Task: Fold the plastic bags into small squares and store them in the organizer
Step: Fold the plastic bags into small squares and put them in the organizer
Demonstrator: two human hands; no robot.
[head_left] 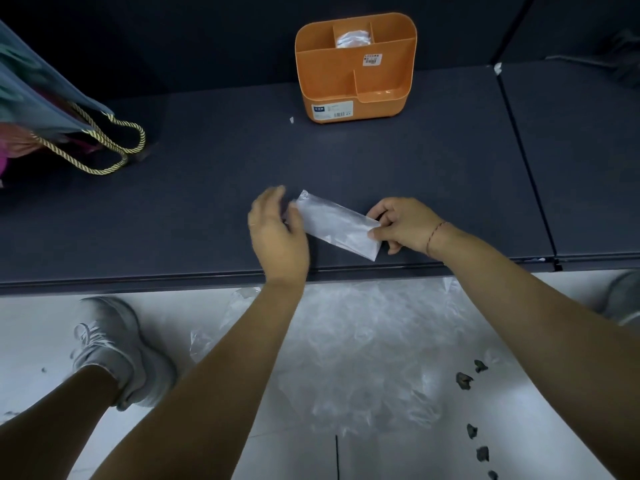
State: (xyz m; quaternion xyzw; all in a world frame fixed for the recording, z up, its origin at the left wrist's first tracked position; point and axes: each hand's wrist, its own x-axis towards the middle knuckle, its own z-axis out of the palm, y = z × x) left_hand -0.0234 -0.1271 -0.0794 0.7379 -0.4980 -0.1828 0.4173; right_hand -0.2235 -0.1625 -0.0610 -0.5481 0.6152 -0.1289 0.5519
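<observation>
Right hand (405, 225): fingers pinch the right end of a plastic bag (337, 225) folded into a long strip, which lies on the dark table (207, 202). Left hand (277, 233): fingers loosely curved at the strip's left end; blur hides any grip. Well behind stands the orange organizer (332, 81), with folded bags (353, 39) in its rear middle compartment. Loose bags (363, 341) lie on the floor.

This looks like a shop. A low dark grey display shelf (207, 209) runs above a white floor (34, 327). Near its back edge stands an orange plastic compartmented organizer (332, 81) bearing white barcode stickers (332, 110).
</observation>
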